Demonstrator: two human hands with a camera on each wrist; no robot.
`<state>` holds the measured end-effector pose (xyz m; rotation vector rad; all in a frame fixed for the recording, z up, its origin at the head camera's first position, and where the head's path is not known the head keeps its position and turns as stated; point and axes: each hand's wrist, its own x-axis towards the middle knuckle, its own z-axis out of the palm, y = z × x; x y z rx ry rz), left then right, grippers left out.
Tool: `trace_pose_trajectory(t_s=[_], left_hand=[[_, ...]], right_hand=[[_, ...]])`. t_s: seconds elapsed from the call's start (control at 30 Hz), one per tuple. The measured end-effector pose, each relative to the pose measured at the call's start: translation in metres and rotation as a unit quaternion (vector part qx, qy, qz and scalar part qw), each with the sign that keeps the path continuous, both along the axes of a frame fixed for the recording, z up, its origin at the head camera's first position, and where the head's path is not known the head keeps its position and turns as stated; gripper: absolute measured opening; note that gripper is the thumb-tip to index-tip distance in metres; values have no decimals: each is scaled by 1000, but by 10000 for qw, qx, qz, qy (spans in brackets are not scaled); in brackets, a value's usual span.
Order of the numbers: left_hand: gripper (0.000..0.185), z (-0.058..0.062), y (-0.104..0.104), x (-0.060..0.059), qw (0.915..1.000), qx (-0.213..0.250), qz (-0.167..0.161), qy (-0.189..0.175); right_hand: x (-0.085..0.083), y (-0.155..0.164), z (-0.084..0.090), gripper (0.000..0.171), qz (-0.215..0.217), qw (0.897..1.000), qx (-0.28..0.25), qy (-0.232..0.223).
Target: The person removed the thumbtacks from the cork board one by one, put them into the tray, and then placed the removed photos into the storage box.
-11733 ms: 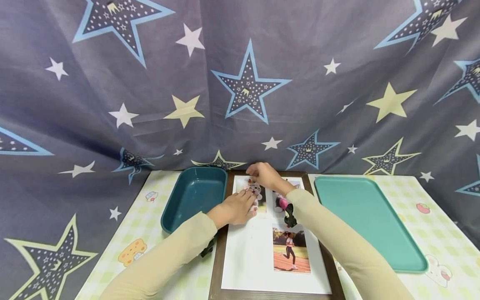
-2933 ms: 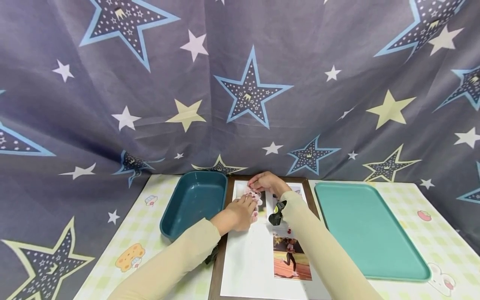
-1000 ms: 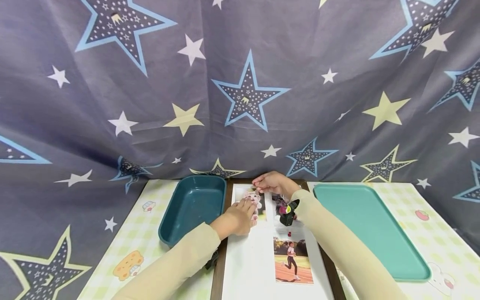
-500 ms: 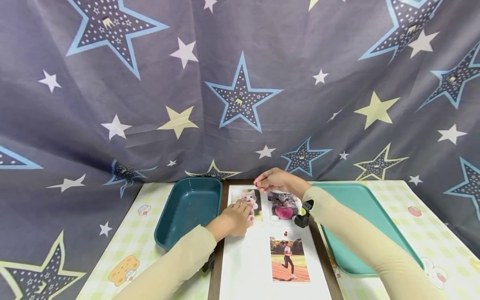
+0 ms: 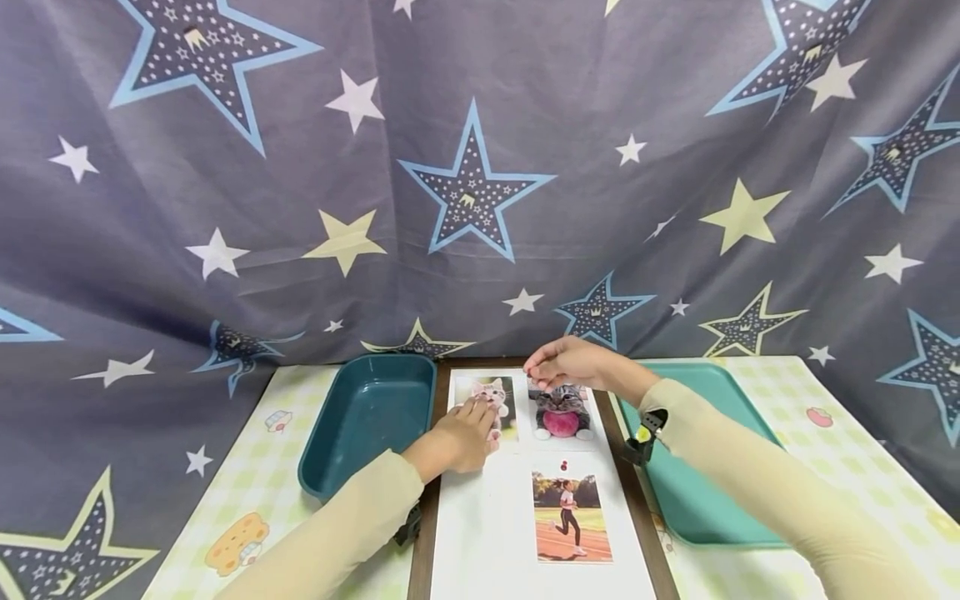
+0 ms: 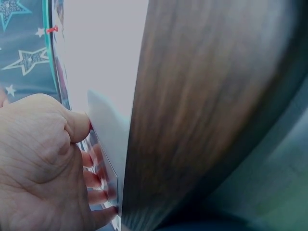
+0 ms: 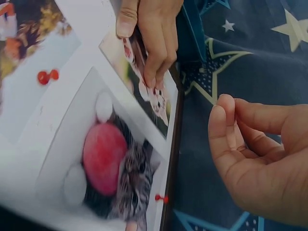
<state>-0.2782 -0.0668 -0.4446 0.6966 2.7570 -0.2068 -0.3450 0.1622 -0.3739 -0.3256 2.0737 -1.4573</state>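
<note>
A brown-framed board [image 5: 422, 542] with a white face lies between two trays. My left hand [image 5: 463, 427] presses flat fingers [image 7: 153, 45] on a kitten photo [image 5: 489, 393] at the board's top left. My right hand [image 5: 564, 364] hovers above the board's far edge, over a photo of a cat with a pink ball [image 5: 560, 410]. Its fingers are curled, thumb tip [image 7: 219, 126] against the index finger, and nothing shows between them. One red pin [image 7: 161, 197] sticks in that cat photo's top edge. Another red pin [image 5: 562, 466] sits above a runner photo [image 5: 570, 517].
A deep dark-teal bin [image 5: 365, 421] stands left of the board and a flat light-teal tray [image 5: 701, 475] right of it, under my right forearm. A star-printed curtain [image 5: 480, 183] hangs just behind. The left wrist view shows the frame [image 6: 192, 120] close up.
My right hand has drawn away from the top of the kitten photo to the right, uncovering the cat photo. My left hand stays pressed on the kitten photo.
</note>
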Motion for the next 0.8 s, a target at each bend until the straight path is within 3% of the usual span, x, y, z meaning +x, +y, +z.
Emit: trace_pose_trajectory(t_s=[0.43, 0.8], left_hand=[[64, -6, -1, -1, 10000, -5, -2, 32], [64, -1, -4, 0, 9999, 105, 9, -76]], right_hand=[[8, 72, 10, 18, -207, 9996, -204, 30], [11, 113, 16, 17, -385, 9983, -447, 19]])
